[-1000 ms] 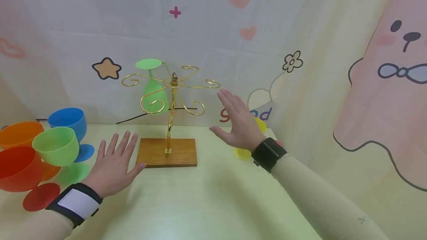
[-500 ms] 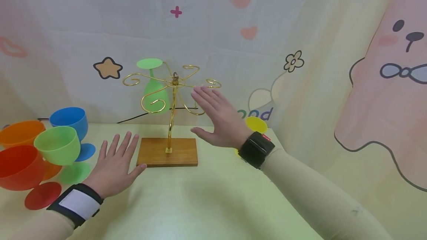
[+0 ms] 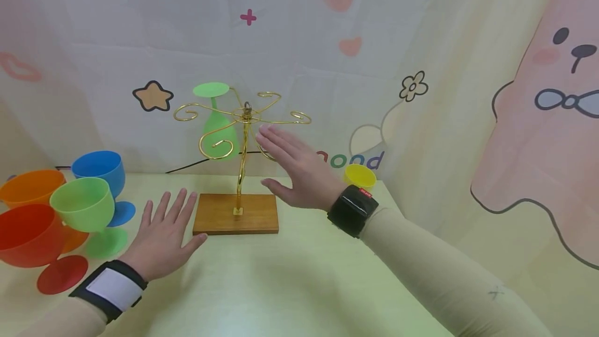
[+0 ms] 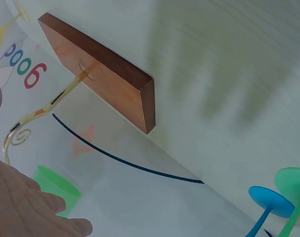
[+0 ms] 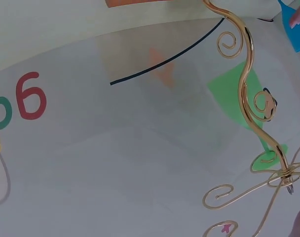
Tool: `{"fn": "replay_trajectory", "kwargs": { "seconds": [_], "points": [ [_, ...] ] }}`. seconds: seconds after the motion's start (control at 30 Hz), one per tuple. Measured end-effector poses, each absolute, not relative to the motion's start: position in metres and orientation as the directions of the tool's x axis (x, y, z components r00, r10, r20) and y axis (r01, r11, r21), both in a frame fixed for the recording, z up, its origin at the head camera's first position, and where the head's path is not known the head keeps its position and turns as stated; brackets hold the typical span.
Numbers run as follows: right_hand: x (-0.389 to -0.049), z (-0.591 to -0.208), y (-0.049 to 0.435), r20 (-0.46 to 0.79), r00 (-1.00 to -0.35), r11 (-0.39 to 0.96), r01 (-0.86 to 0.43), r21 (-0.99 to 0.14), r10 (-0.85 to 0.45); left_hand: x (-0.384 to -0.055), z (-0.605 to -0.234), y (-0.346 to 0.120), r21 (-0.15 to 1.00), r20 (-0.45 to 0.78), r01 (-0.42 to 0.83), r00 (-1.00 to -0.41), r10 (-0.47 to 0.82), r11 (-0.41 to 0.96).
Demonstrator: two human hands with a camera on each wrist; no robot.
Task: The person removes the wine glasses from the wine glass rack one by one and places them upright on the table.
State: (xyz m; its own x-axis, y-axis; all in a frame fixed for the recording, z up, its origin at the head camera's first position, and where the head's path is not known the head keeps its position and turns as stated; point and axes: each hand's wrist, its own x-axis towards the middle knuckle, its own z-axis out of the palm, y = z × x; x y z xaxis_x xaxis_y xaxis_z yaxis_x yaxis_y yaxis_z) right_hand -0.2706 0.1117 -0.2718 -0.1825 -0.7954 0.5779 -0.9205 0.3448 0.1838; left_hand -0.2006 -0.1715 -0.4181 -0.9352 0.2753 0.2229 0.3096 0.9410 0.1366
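My left hand (image 3: 161,243) hovers over the table with fingers spread, holding nothing, left of the wooden base and right of the goblets. My right hand (image 3: 301,170) is raised with straight fingers, its fingertips overlapping a curled arm of the gold wire stand (image 3: 243,155) in the head view. The stand rises from a wooden base (image 3: 257,215). A green goblet (image 3: 220,131) hangs upside down by its foot from one of the rear arms; the right wrist view shows that green goblet (image 5: 239,91) behind the gold stem.
At the left stand a blue goblet (image 3: 99,168), an orange goblet (image 3: 30,186), a light green goblet (image 3: 84,207) and a red goblet (image 3: 28,235), close together. A yellow goblet (image 3: 359,176) stands at the back right, partly behind my right wrist. A printed curtain (image 3: 299,56) hangs behind the table.
My right hand has moved left, from beside the stand's right arm to in front of its lower right curl. More of the yellow cup shows. My left hand has stayed nearly still.
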Motion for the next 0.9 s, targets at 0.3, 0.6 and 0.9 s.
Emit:
{"fn": "replay_trajectory", "kwargs": {
  "seconds": [0.3,0.6,0.9],
  "points": [
    [-0.270,-0.275,0.108,0.594,-0.199,0.337,-0.933,0.129,-0.780,-0.202,-0.423,-0.167,0.133,0.229,0.325,-0.929,0.290,0.936],
    [-0.266,-0.275,0.105,0.610,-0.250,0.368,-0.927,0.074,-0.752,-0.209,-0.416,-0.164,0.110,0.321,0.336,-0.903,0.286,0.935],
    [-0.269,-0.278,0.103,0.633,-0.248,0.373,-0.925,0.070,-0.734,-0.234,-0.352,-0.178,0.114,0.456,0.342,-0.852,0.257,0.933]
  ]
}}
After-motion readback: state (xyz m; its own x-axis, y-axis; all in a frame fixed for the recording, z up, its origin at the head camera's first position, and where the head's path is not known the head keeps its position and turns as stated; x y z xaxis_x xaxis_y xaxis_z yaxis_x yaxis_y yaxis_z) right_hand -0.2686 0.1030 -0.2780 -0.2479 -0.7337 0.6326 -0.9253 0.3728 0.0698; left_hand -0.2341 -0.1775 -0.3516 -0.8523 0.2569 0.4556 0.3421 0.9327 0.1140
